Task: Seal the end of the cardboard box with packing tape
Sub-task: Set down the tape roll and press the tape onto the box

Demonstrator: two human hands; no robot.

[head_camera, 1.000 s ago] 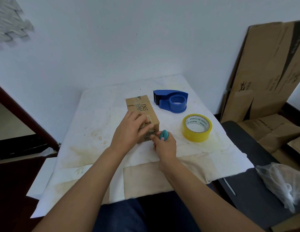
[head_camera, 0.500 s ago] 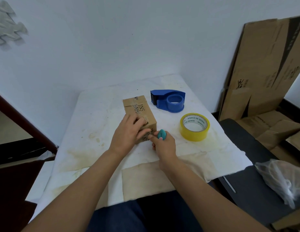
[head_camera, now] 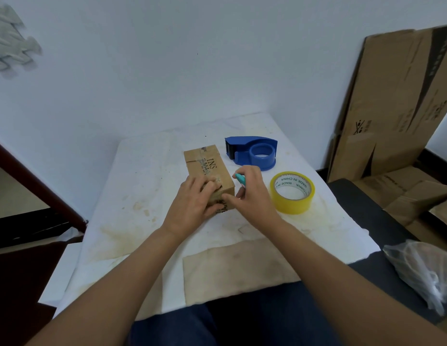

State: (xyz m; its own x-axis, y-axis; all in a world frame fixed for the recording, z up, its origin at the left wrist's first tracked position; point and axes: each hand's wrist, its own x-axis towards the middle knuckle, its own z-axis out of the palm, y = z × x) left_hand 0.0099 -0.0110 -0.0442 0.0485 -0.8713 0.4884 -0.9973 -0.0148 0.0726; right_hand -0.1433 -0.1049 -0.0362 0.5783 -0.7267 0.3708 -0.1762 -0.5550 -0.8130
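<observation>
Nearest the person's lap, both forearms reached out over the stained white cloth [head_camera: 147, 196] covering the table. The left hand [head_camera: 192, 208] lay flat on the near end of the small cardboard box [head_camera: 210, 171], fingers spread and pressing down on its top, thumb against the end face. Just right of that hold, the right hand [head_camera: 252, 196] touched the box's near corner with its thumb while its curled fingers pinched a small teal cutter [head_camera: 240, 179]. Right of the right hand sat the roll of yellowish packing tape [head_camera: 292, 193], flat on the cloth and apart from the box. Beyond both hands stood the blue tape dispenser [head_camera: 252, 152], near the box's far end. Flattened cardboard sheets [head_camera: 397, 101] leaned against the wall at far right.
</observation>
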